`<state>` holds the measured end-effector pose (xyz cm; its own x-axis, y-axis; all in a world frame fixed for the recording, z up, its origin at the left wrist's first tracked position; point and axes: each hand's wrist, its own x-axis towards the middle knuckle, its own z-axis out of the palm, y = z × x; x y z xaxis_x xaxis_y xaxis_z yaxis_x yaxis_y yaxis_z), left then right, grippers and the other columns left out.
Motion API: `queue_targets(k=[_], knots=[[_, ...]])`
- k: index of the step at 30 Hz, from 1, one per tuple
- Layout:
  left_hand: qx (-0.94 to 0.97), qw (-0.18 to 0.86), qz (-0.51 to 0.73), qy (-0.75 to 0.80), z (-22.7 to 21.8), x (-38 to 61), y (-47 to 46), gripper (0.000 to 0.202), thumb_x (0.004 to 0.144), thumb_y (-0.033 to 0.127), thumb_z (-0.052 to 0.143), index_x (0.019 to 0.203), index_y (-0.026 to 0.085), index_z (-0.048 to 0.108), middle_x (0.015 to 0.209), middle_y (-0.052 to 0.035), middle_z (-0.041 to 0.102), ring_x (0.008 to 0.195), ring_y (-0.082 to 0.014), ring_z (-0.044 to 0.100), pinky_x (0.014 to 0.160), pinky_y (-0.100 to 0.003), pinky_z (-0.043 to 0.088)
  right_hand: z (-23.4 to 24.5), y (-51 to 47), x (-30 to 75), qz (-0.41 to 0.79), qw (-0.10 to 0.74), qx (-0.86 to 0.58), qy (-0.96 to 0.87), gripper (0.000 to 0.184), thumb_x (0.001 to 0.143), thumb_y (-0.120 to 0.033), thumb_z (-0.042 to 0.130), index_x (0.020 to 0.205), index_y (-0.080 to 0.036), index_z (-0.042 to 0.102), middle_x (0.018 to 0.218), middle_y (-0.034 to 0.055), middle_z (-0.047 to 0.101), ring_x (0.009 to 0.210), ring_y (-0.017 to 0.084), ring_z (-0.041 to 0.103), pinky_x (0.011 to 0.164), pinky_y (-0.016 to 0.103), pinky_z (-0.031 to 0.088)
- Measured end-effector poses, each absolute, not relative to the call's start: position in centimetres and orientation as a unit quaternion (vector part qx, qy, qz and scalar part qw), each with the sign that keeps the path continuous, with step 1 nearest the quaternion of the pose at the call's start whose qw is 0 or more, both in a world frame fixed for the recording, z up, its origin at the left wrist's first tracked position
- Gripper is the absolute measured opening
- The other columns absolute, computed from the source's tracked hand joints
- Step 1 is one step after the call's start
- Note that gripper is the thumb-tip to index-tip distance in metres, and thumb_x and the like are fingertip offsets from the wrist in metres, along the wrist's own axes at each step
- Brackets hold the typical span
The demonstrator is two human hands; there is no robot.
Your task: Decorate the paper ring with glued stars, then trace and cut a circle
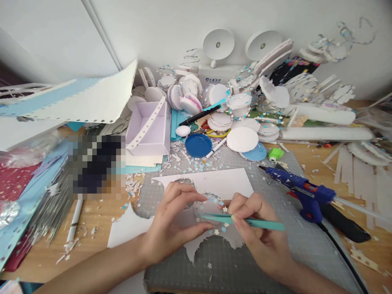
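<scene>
My left hand rests on the grey cutting mat, its fingers curled around a small clear round disc rimmed with tiny blue and white flower cutouts. My right hand pinches teal tweezers, their tips pointing left over the disc. White paper lies under and behind the disc.
A blue glue gun lies right of my hands, its black cord trailing forward. A blue lid, a white marker, a lilac box and heaps of white foam discs fill the back. Stacked paper sheets sit at left. Scraps litter the wooden desk.
</scene>
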<state>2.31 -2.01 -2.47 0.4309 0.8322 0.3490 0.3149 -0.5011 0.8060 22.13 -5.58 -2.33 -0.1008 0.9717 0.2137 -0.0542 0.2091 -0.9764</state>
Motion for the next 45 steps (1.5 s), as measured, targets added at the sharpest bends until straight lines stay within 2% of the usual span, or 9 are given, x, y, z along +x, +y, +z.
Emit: queue_targets(k=[4,8,13,28,32,36,41,43,45], knots=[[0.776,0.34,0.383,0.367,-2.5,2.3,-2.0,0.039,0.076,0.032,0.075,0.11,0.023,0.059,0.101,-0.0069,0.056,0.095,-0.0219,0.053,0.081,-0.034,0.047,-2.1,-5.4,22.0,0.501,0.548,-0.412,-0.529,0.01,0.092,-0.018,0.05,0.085,-0.024,0.052,0.07,-0.0022,0.049,0.066,0.013,0.049,0.072,0.032,0.048],[0.777,0.342,0.381,0.366,-2.5,2.2,-2.1,0.04,0.075,0.031,0.076,0.11,0.022,0.059,0.101,-0.0064,0.056,0.095,-0.0213,0.052,0.082,-0.033,0.046,-2.1,-5.4,21.9,0.507,0.551,-0.412,-0.518,0.01,0.092,-0.017,0.05,0.085,-0.024,0.052,0.07,-0.0026,0.047,0.066,0.013,0.048,0.074,0.033,0.046],[0.776,0.344,0.383,0.365,-2.5,2.3,-2.0,0.04,0.075,0.03,0.076,0.11,0.022,0.059,0.101,-0.0062,0.056,0.094,-0.0211,0.052,0.081,-0.033,0.046,-2.3,-5.4,22.0,0.53,0.537,-0.407,-0.515,0.01,0.093,-0.017,0.048,0.087,-0.025,0.051,0.072,-0.0018,0.047,0.069,0.013,0.047,0.064,0.028,0.043],[0.776,0.346,0.384,0.361,-2.8,2.2,-2.1,0.042,0.075,0.03,0.076,0.112,0.023,0.057,0.103,-0.0064,0.055,0.096,-0.0216,0.052,0.083,-0.034,0.045,-2.3,-5.5,22.0,0.512,0.529,-0.416,-0.533,0.01,0.092,-0.016,0.049,0.087,-0.025,0.052,0.075,-0.0012,0.05,0.075,0.014,0.053,0.083,0.035,0.046],[0.776,0.343,0.384,0.364,-2.7,2.2,-2.0,0.042,0.074,0.031,0.077,0.11,0.022,0.059,0.103,-0.0065,0.055,0.095,-0.0216,0.052,0.083,-0.034,0.045,-2.3,-5.5,22.2,0.508,0.529,-0.411,-0.541,0.011,0.092,-0.017,0.05,0.088,-0.026,0.053,0.074,-0.0012,0.052,0.074,0.015,0.053,0.081,0.035,0.046],[0.773,0.34,0.386,0.371,-2.5,2.2,-2.1,0.04,0.073,0.029,0.078,0.108,0.02,0.06,0.102,-0.0065,0.055,0.096,-0.0211,0.052,0.083,-0.032,0.045,-2.2,-5.6,22.6,0.525,0.568,-0.39,-0.5,0.01,0.091,-0.019,0.05,0.087,-0.026,0.054,0.071,-0.0015,0.051,0.072,0.016,0.052,0.082,0.038,0.046],[0.764,0.349,0.389,0.379,-2.5,2.2,-2.0,0.041,0.074,0.025,0.077,0.11,0.02,0.058,0.106,-0.0067,0.054,0.1,-0.0206,0.051,0.086,-0.031,0.044,-1.4,-4.8,23.3,0.545,0.611,-0.408,-0.404,0.006,0.087,-0.026,0.055,0.083,-0.026,0.059,0.07,-0.0006,0.049,0.07,0.016,0.051,0.072,0.034,0.048],[0.763,0.352,0.392,0.374,-2.5,2.2,-2.0,0.042,0.075,0.024,0.076,0.112,0.021,0.057,0.106,-0.0063,0.054,0.101,-0.0203,0.05,0.087,-0.031,0.043,-1.0,-4.3,23.6,0.544,0.62,-0.414,-0.384,0.016,0.088,-0.032,0.052,0.079,-0.024,0.062,0.071,0.0005,0.048,0.068,0.016,0.049,0.07,0.032,0.049],[0.764,0.358,0.393,0.365,-2.5,2.1,-2.1,0.043,0.075,0.023,0.076,0.113,0.022,0.057,0.106,-0.006,0.054,0.1,-0.02,0.05,0.086,-0.03,0.043,-0.7,-3.7,23.9,0.548,0.628,-0.41,-0.371,0.03,0.091,-0.035,0.046,0.067,-0.022,0.059,0.069,0.0017,0.046,0.069,0.016,0.046,0.072,0.031,0.049]])
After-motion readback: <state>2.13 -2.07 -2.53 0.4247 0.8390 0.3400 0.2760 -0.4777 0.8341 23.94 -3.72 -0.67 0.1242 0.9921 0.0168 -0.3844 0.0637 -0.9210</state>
